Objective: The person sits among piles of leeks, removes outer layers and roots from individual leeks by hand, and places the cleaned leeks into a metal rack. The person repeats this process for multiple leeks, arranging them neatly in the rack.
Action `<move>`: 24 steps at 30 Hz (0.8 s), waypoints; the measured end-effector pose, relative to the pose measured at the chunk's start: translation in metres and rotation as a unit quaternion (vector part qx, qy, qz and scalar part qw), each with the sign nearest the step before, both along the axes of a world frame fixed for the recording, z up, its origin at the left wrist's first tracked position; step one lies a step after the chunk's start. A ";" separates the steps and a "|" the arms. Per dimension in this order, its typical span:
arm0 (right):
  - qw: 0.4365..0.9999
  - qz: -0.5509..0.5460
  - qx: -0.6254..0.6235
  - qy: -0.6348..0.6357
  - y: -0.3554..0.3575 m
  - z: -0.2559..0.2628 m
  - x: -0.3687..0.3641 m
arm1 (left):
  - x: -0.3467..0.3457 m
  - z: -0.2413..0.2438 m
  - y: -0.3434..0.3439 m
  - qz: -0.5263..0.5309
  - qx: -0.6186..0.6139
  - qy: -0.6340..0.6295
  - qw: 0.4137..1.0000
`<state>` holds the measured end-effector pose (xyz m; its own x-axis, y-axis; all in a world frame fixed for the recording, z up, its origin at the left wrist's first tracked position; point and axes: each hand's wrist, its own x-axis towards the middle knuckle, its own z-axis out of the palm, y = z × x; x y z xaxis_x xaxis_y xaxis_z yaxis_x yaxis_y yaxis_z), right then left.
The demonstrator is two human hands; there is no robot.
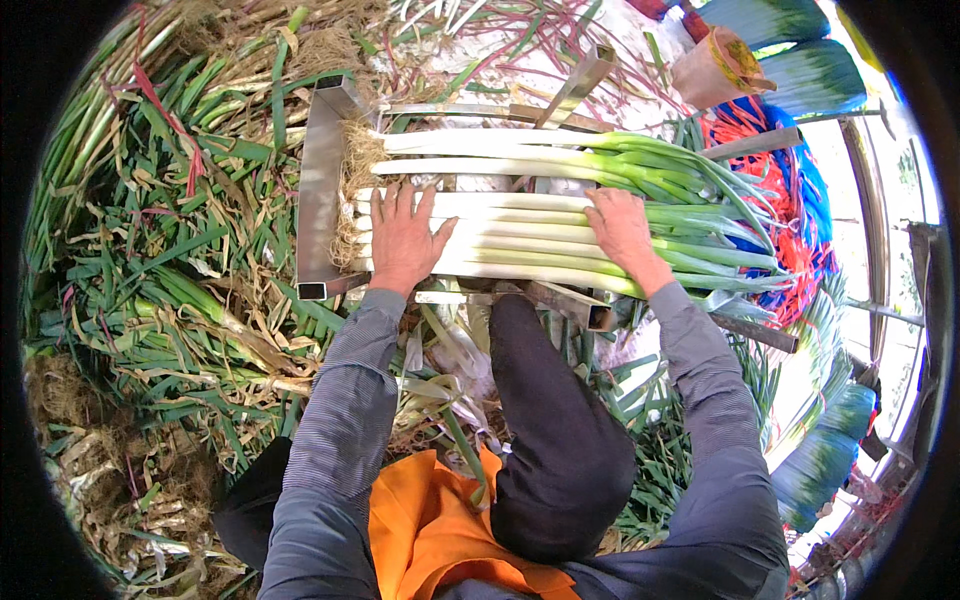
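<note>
Long white-stemmed leeks or large green onions (487, 246) lie side by side across a metal frame (321, 187). Their roots (352, 157) press close to its upright plate at the left, and their green leaves (697, 217) hang out to the right. My left hand (405, 232) rests palm down with fingers spread on the white stems near the roots. Farther along, where white turns green, my right hand (621, 229) lies over the stems, its thumb apart from the fingers. A gap separates the lower row under my hands from the stalks (480, 166) at the far side.
Loose leaves and trimmings (172, 300) cover the ground at left. Metal bars (577, 86) stick up from the frame. Red and blue strands (787, 225) lie past the leaf ends, near a pinkish container (716, 67). Bundled leeks (817, 457) stand at right. My knee (555, 420) is below the frame.
</note>
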<state>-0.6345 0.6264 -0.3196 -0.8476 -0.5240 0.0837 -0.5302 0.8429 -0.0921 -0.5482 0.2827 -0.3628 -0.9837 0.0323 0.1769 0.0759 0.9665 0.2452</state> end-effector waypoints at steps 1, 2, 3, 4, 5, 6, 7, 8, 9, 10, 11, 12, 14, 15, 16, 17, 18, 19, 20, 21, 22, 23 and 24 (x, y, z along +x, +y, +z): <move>1.000 0.008 -0.013 0.009 -0.002 0.006 -0.004 | 0.001 -0.001 -0.002 0.002 0.002 0.004 1.000; 0.999 0.015 -0.025 0.019 -0.003 0.013 -0.009 | 0.002 -0.002 -0.003 0.005 -0.002 0.008 1.000; 0.999 0.021 -0.037 0.028 -0.007 0.023 -0.013 | 0.003 -0.003 -0.005 0.009 -0.001 0.005 1.000; 0.998 0.033 -0.024 0.046 -0.011 0.035 -0.018 | 0.003 -0.002 -0.005 0.009 0.001 0.003 1.000; 0.998 0.037 -0.008 0.049 -0.015 0.041 -0.024 | 0.003 -0.002 -0.006 0.009 0.003 0.000 1.000; 0.998 0.040 0.007 0.052 -0.017 0.045 -0.032 | 0.004 -0.002 -0.007 0.008 0.004 -0.003 1.000; 0.997 0.043 0.022 0.055 -0.018 0.046 -0.038 | 0.003 -0.002 -0.006 0.006 0.005 0.004 1.000; 0.996 0.045 0.024 0.072 -0.018 0.044 -0.042 | 0.003 -0.002 -0.004 0.004 0.006 0.010 1.000; 0.994 0.044 0.052 0.083 -0.016 0.039 -0.047 | 0.002 -0.001 -0.003 0.004 0.007 0.016 1.000; 0.991 0.044 0.081 0.093 -0.014 0.035 -0.051 | 0.002 0.000 -0.002 0.001 0.009 0.011 1.000; 0.988 0.042 0.110 0.104 -0.011 0.031 -0.054 | 0.002 0.002 -0.001 0.002 0.011 -0.004 1.000; 0.985 0.058 0.111 0.118 -0.012 0.032 -0.055 | 0.002 0.003 -0.001 0.003 0.015 -0.021 1.000; 0.982 0.055 0.143 0.106 -0.013 0.029 -0.058 | 0.002 0.006 -0.002 0.005 0.017 -0.042 0.999; 0.980 0.054 0.159 0.102 -0.015 0.031 -0.059 | 0.002 0.004 -0.003 0.007 0.010 -0.029 1.000; 0.984 0.047 0.151 0.079 -0.015 0.035 -0.058 | 0.003 0.003 -0.004 0.007 0.002 -0.015 1.000; 0.987 0.041 0.142 0.055 -0.013 0.040 -0.056 | 0.003 0.001 -0.004 0.008 -0.005 -0.001 1.000; 0.990 0.037 0.134 0.029 -0.012 0.045 -0.054 | 0.004 0.000 -0.004 0.008 -0.003 0.002 1.000; 0.992 0.026 0.121 0.040 -0.010 0.046 -0.053 | 0.004 0.000 -0.004 0.007 -0.002 0.005 1.000; 0.993 0.015 0.107 0.050 -0.005 0.047 -0.052 | 0.004 -0.001 -0.004 0.007 0.000 0.008 1.000; 0.994 0.004 0.095 0.061 -0.003 0.051 -0.052 | 0.004 -0.001 -0.004 0.006 0.004 0.007 1.000; 0.992 -0.022 0.091 0.079 -0.002 0.052 -0.052 | 0.003 -0.001 -0.004 0.004 0.007 0.007 1.000; 0.992 -0.024 0.077 0.097 -0.003 0.054 -0.055 | 0.003 -0.001 -0.004 0.003 0.011 0.007 1.000; 0.991 -0.030 0.064 0.115 -0.005 0.061 -0.057 | 0.003 0.000 -0.003 0.006 0.010 0.009 1.000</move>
<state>-0.6913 0.6211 -0.2589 -0.8440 -0.4920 0.2137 -0.4733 0.8705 0.1348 -0.5455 0.2794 -0.3629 -0.9808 0.0174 0.1944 0.0694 0.9620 0.2639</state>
